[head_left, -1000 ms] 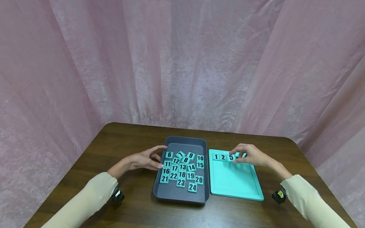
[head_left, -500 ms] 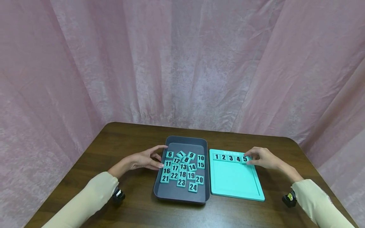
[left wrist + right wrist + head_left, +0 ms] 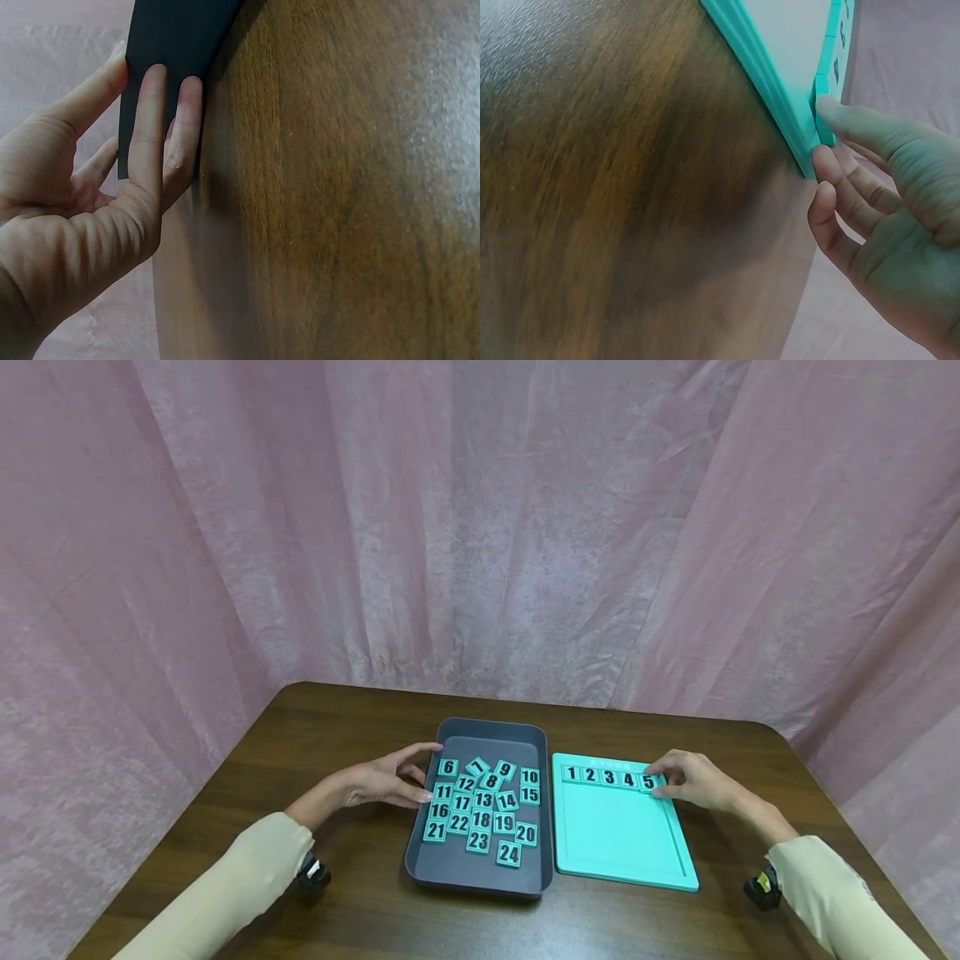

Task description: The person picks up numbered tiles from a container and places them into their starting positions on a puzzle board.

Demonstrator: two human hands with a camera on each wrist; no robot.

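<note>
My left hand (image 3: 382, 779) holds the left side of a dark grey tray (image 3: 472, 877), fingertips against its outer wall and a digit at its rim (image 3: 172, 37). Teal number tiles, 6 to 24, lie face up in the tray, some askew. To the right is a teal square frame board (image 3: 618, 843) with tiles 1 (image 3: 572, 774), 2, 3 and 4 (image 3: 627, 780) in a row along its far edge. At the row's right end, my right hand (image 3: 693, 779) pinches tile 5 (image 3: 647, 782) between thumb and fingers; it sits slightly askew beside tile 4.
Tray and board stand side by side on a brown wooden table (image 3: 360, 868). Pink curtains (image 3: 480, 568) hang behind it. Each wrist wears a small black camera, such as the right wrist camera (image 3: 762, 889).
My right hand has moved right along the board's far edge with tile 5, from over tiles 3 and 4 to the row's right end. My left hand stays on the tray.
</note>
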